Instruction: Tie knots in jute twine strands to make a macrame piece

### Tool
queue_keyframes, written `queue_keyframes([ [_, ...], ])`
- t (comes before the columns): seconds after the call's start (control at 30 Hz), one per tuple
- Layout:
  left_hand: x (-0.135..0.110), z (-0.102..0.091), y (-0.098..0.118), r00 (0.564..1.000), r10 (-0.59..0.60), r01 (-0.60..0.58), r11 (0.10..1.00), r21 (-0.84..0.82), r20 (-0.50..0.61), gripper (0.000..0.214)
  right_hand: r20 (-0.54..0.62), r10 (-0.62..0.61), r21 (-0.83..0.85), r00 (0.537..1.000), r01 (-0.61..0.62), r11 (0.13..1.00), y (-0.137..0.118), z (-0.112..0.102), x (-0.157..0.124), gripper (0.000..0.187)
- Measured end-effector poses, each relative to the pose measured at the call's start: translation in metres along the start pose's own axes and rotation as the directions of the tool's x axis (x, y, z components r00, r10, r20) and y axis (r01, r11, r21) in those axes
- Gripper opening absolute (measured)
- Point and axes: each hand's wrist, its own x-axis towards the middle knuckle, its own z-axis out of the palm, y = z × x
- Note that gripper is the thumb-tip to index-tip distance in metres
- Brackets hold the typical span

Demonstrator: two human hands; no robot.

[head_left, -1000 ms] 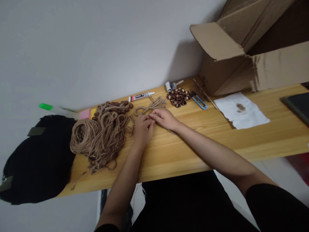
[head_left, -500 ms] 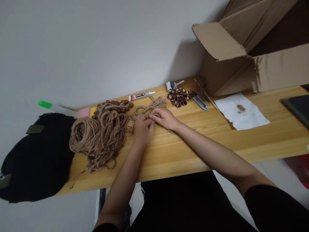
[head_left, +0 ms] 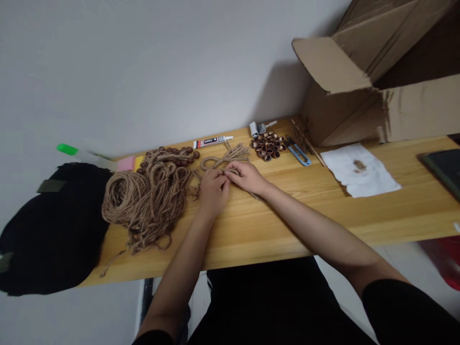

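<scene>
Both of my hands meet on the wooden table (head_left: 287,211), fingertips pinched together over a piece of jute cord (head_left: 230,155) that loops and frays just beyond them. My left hand (head_left: 212,191) is curled, knuckles up, gripping the cord. My right hand (head_left: 246,176) presses its fingers against the same spot. A big pile of coiled jute cord (head_left: 143,203) lies directly left of my left hand, with brown wooden beads (head_left: 172,154) strung along its far side.
A glue tube (head_left: 212,142), a heap of brown bead caps (head_left: 268,146), a blue cutter (head_left: 297,150) and thin sticks lie along the wall. A white tissue (head_left: 357,171) and an open cardboard box (head_left: 362,91) sit right. A black bag (head_left: 50,230) covers the left end.
My hands stay pinched on the cord in the same place. Only the view has shifted slightly.
</scene>
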Motion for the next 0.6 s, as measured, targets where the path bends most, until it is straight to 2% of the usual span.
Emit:
queue_keyframes([
  [0.6,0.0010,-0.0003,0.0002,0.997,0.027,-0.031,0.998,-0.052,-0.070,0.019,-0.041,0.003,0.091,0.999,0.000,0.996,0.0002,0.0004,-0.0007,0.025],
])
